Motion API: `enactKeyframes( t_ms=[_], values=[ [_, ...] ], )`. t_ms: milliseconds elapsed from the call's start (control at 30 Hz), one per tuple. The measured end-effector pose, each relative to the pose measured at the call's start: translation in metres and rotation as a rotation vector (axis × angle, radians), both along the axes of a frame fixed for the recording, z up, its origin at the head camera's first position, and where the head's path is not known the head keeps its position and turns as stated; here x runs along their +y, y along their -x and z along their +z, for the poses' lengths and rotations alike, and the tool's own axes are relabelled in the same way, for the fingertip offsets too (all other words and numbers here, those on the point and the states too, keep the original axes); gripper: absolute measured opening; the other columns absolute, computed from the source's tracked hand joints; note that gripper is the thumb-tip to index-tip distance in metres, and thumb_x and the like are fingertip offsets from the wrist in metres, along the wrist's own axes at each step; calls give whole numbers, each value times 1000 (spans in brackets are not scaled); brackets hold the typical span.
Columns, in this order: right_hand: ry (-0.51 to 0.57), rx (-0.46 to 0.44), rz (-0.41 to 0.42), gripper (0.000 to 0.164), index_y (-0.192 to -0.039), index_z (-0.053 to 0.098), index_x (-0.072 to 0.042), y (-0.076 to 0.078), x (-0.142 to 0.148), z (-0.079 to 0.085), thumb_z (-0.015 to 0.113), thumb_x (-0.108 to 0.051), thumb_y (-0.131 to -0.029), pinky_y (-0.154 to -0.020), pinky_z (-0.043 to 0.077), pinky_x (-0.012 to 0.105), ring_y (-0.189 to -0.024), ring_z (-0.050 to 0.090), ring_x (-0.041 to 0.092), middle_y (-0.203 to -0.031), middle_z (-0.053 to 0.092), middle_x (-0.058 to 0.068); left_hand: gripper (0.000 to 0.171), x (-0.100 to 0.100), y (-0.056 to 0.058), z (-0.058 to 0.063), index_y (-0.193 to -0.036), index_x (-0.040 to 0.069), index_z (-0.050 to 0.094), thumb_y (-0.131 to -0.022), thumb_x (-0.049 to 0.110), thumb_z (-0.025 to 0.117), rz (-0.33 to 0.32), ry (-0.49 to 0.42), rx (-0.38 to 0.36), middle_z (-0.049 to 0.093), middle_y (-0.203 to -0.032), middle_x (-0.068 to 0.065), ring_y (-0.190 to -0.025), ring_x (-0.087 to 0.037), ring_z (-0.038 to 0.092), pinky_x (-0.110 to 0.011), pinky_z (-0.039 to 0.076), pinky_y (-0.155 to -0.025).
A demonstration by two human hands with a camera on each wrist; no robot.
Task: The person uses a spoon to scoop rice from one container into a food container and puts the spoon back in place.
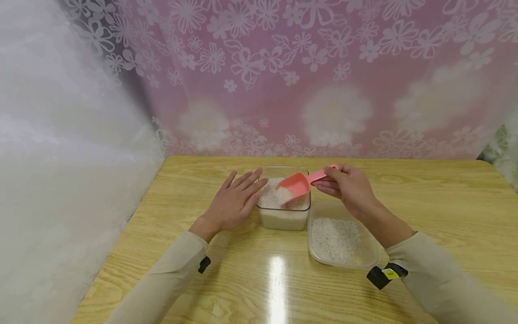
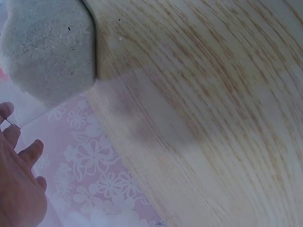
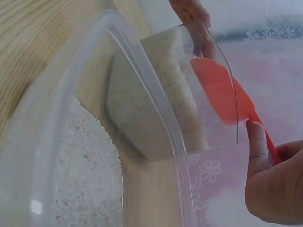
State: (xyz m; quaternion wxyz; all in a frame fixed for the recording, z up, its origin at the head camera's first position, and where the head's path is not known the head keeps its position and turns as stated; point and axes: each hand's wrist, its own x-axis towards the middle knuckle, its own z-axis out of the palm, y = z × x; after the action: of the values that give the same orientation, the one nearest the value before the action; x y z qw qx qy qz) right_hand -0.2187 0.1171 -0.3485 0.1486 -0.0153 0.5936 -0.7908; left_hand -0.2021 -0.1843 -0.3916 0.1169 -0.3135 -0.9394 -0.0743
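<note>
A pink scoop (image 1: 298, 184) is tilted inside a clear square container of rice (image 1: 283, 219), with some rice at its front lip. My right hand (image 1: 351, 186) pinches the scoop's handle between thumb and fingers. In the right wrist view the orange-looking scoop (image 3: 220, 92) shows through the container's clear wall, above the rice. My left hand (image 1: 234, 200) has its fingers spread, their tips right at the container's left rim. In front of my right wrist stands a lower translucent plastic box (image 1: 368, 243) with a layer of rice (image 1: 337, 238) on its bottom.
Both containers stand on a glossy wood-grain table (image 1: 226, 288). Behind the table hangs a pink flowered curtain (image 1: 259, 103), with a pale sheet (image 1: 73, 157) along the left side. The plastic box sits close against the clear container's right front corner.
</note>
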Motion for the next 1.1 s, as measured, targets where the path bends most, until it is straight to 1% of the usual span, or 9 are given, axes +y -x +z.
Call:
enactKeyframes(
  t_ms=[100, 367, 533, 700, 867, 967, 1100],
  values=[
    [71, -18, -3, 27, -109, 41, 7, 1, 2, 2, 55, -14, -98, -78, 54, 28, -81, 71, 19, -87, 70, 12, 47, 1, 1, 1, -150, 23, 35, -105, 34, 28, 1, 5, 1, 22, -157, 1, -141, -20, 25, -47, 7, -115],
    [184, -66, -7, 28, -113, 43, 6, 2, 6, 5, 56, -13, -98, -78, 54, 28, -81, 71, 19, -88, 71, 13, 48, 2, 0, 2, -150, 23, 36, -105, 36, 23, 5, 6, -10, 21, -157, 1, -141, -19, 24, -45, 4, -116],
    [229, -78, -1, 23, -109, 50, 6, 3, 8, 8, 57, -12, -97, -78, 54, 28, -82, 71, 20, -89, 71, 14, 50, 2, 0, 2, -150, 23, 36, -105, 38, 20, 5, 3, -8, 21, -157, 1, -141, -19, 25, -45, 4, -116],
    [278, -89, 8, 15, -104, 58, 3, 3, 13, 8, 56, -11, -98, -80, 54, 29, -84, 70, 21, -90, 71, 15, 50, 2, 0, 2, -149, 22, 37, -105, 38, 20, 8, 2, -9, 20, -157, 2, -141, -19, 24, -46, 4, -115],
    [311, -97, 23, 15, -105, 60, 2, 1, 22, 10, 56, -10, -98, -82, 53, 30, -86, 70, 21, -93, 71, 16, 50, 2, 0, 1, -149, 22, 39, -105, 39, 19, 7, 3, 0, 21, -157, 2, -140, -20, 26, -46, 5, -115],
    [333, -99, 29, 16, -106, 61, 2, -1, 30, 13, 57, -11, -97, -84, 52, 30, -87, 70, 22, -95, 70, 16, 50, 2, 1, 0, -149, 23, 38, -105, 40, 19, 10, 8, -8, 20, -157, 3, -141, -19, 24, -46, 3, -115],
    [368, -103, 39, 16, -106, 64, 1, -2, 41, 16, 57, -10, -97, -84, 52, 30, -87, 70, 23, -96, 70, 16, 49, 2, 0, 1, -149, 23, 38, -105, 38, 23, 14, 0, -17, 21, -157, 3, -141, -18, 23, -45, 2, -115]
  ],
)
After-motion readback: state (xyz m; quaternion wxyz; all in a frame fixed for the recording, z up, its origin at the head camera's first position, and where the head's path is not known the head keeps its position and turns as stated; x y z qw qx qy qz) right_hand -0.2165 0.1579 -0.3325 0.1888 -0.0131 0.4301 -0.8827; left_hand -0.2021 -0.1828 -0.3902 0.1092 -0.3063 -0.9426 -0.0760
